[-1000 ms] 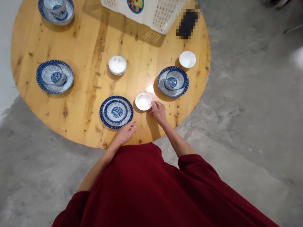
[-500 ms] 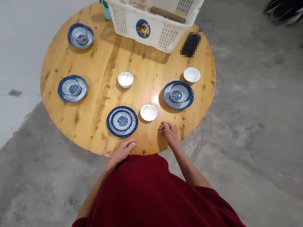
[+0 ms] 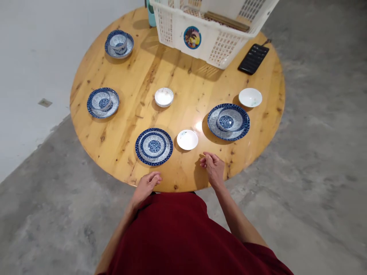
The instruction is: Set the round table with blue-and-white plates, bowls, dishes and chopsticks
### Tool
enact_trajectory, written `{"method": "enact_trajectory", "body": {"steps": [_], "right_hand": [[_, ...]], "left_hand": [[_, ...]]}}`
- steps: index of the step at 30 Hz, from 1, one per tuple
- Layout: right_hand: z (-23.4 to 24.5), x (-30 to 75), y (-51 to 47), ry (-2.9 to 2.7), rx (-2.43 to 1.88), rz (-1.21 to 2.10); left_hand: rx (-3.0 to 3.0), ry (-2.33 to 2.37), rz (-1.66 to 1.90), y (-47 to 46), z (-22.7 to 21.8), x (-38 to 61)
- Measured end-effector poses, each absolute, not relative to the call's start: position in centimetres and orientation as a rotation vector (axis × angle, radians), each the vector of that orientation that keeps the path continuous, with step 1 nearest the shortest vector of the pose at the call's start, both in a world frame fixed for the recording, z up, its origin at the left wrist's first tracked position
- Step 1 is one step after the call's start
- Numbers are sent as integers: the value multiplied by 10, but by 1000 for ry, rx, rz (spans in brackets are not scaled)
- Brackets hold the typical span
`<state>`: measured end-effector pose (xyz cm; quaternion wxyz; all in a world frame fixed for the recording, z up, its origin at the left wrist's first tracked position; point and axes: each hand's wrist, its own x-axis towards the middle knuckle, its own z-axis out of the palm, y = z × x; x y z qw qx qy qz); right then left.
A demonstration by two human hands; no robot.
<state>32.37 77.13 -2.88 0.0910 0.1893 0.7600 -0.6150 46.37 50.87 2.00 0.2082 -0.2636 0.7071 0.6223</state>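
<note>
I stand at the near edge of a round wooden table [image 3: 120, 145]. My left hand [image 3: 146, 185] rests on that edge with its fingers loosely curled and nothing in them. My right hand [image 3: 213, 166] hovers over the edge, also loosely curled and holding nothing. A small white saucer [image 3: 187, 139] lies just beyond the right hand. To its left sits a blue-patterned plate with a smaller plate on it [image 3: 154, 146].
Three more blue plates carry bowls: right [image 3: 228, 122], left [image 3: 103, 102], far left [image 3: 119, 43]. A stack of white saucers [image 3: 164, 97] sits mid-table, another saucer [image 3: 250, 97] at right. A white basket [image 3: 210, 26] and a black flat object [image 3: 254, 58] stand at the back. Concrete floor all round.
My right hand has let go of the small white saucer and drawn back to the table edge. My left hand has slid back slightly. The view has pulled back and up.
</note>
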Motion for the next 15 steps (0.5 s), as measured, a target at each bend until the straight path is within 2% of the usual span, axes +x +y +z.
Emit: {"method": "enact_trajectory", "body": {"steps": [8, 15], "right_hand": [[-18, 348, 739, 2242, 530, -1938], [13, 403, 645, 2179, 374, -2039]], "left_hand": [[-816, 2132, 1763, 469, 10, 493], [-950, 2216, 1742, 384, 6, 565]]}}
